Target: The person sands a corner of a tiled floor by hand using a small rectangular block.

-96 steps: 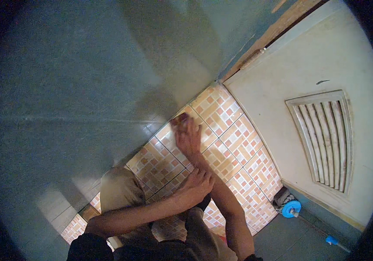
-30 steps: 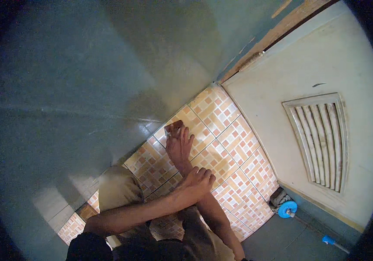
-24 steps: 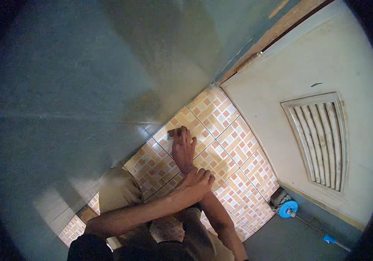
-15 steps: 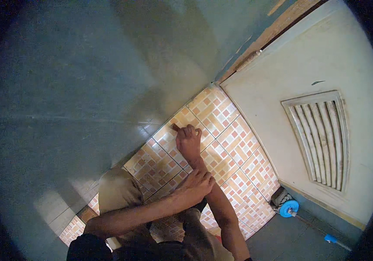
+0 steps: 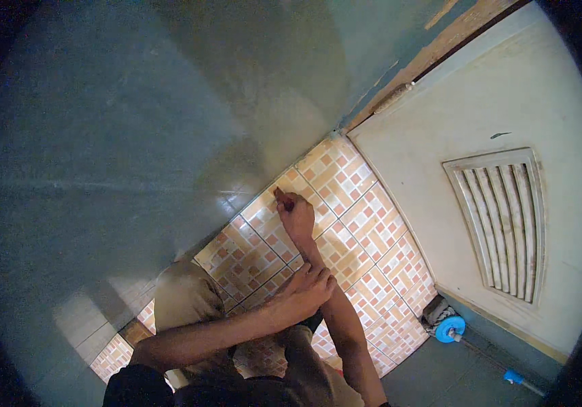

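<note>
My left hand (image 5: 309, 293) is closed over my right forearm (image 5: 344, 324), a little below the wrist. Farther forward, my right hand (image 5: 296, 216) hangs over the patterned tile floor (image 5: 372, 224) close to the grey-green wall (image 5: 101, 122). Its fingers are curled in, and a dark reddish-brown tip sticks out at its far left side. Whether that tip is a finger or a small held thing, I cannot make out. My knees in tan trousers (image 5: 185, 298) are bent below the arms.
To the right stands a pale door (image 5: 426, 142) with a slatted vent (image 5: 498, 224). A mop with a blue disc (image 5: 449, 329) leans low at the right, its handle bearing a blue clip (image 5: 513, 376). The wall meets the tiles in a corner by the door.
My right hand has turned at the wrist, its fingers tucked further in and the tip shifted slightly right and forward. The left hand keeps its hold on the forearm.
</note>
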Tool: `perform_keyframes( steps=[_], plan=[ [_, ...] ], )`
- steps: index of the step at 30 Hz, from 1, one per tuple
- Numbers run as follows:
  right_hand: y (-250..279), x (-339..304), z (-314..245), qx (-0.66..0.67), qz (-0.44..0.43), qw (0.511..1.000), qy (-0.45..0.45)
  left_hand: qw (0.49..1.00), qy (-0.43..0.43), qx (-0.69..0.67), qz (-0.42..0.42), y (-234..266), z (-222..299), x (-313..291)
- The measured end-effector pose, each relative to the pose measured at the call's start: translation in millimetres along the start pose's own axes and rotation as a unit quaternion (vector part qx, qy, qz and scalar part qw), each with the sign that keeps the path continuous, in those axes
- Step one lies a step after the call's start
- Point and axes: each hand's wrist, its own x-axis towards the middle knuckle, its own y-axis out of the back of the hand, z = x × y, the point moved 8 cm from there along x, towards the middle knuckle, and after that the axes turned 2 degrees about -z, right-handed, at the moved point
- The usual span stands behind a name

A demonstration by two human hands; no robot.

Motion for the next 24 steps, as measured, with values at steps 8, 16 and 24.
perform_keyframes(
  steps=[8,16,24],
  plan=[
    [-10.3,15.4,1.2,-0.098,0.029,0.986,0.129,1.0,-0.009,0.005,-0.016,7.9,3.2,4.2],
    [-17.5,21.7,-16.7,-0.183,-0.012,0.967,0.176,0.997,-0.021,-0.067,0.022,17.3,0.5,8.4],
    [-24.5,30.6,-13.0,-0.166,0.003,0.966,0.198,0.984,-0.031,-0.136,0.111,52.4,-1.9,11.4]
  ],
)
